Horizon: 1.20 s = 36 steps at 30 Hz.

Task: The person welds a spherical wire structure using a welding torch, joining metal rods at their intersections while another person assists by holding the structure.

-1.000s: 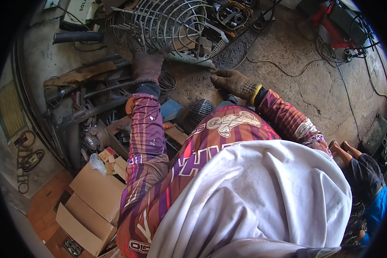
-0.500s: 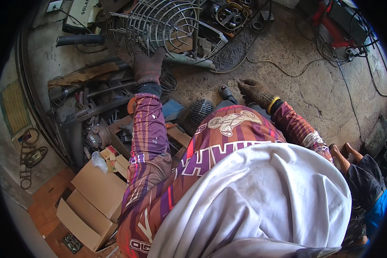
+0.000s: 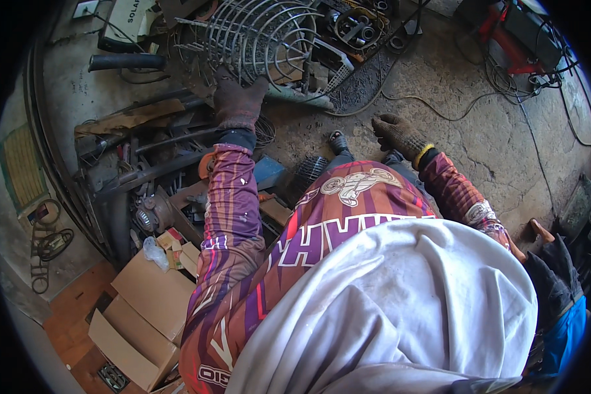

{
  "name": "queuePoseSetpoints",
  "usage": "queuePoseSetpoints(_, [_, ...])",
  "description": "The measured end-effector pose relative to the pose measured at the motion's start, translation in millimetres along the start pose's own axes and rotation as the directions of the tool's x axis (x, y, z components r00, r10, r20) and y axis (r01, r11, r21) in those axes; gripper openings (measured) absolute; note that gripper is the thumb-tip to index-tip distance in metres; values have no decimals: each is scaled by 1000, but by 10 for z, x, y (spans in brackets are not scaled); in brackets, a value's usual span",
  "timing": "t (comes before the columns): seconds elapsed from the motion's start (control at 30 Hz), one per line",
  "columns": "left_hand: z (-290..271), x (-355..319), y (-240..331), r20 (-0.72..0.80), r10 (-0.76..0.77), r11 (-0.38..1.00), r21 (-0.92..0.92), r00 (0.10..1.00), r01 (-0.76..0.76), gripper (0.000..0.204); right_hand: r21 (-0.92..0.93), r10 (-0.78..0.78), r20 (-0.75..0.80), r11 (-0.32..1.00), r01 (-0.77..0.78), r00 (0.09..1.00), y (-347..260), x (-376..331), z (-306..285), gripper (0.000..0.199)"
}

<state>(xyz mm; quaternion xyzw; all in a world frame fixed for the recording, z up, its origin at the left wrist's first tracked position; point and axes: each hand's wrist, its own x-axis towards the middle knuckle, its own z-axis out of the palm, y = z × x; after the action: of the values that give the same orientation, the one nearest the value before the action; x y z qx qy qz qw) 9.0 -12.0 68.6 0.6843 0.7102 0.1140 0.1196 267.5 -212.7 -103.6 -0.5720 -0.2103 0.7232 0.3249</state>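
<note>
The left hand (image 3: 238, 104), in a dark glove, is reaching forward and resting on the lower rim of a wire cage (image 3: 259, 33) lying on the floor; the fingers are lying flat against the wires, and whether the grip is closing around one cannot be told. Just left of that grip, metal bars (image 3: 144, 141) and scrap are lying in a heap. The right hand (image 3: 398, 135), in a knit glove with a yellow cuff, is hovering over the concrete floor (image 3: 466, 125), its grip loosely spread and holding nothing. A cable (image 3: 433, 108) is running across the floor just beyond it. A small black part (image 3: 338, 140) is sitting near that grip, toward the left. Open cardboard boxes (image 3: 144, 308) are lying well behind the left hand.
</note>
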Motion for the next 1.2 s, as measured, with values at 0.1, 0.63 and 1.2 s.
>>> queuePoseSetpoints(0.1, [-75, -8, -23, 65, 83, 990, -116, 994, -75, 85, -62, -57, 19, 996, 58, 998, -131, 64, 253, 50])
queuePoseSetpoints(0.63, [-4, 29, -121, 76, 161, 978, -147, 984, -148, 96, -115, -199, 229, 966, 230, 953, -569, 384, 1383, 58])
queuePoseSetpoints(1.2, [252, 75, -421, -130, 305, 892, -307, 943, -331, 108, -57, -93, 241, 992, 110, 966, -530, 289, 1245, 60])
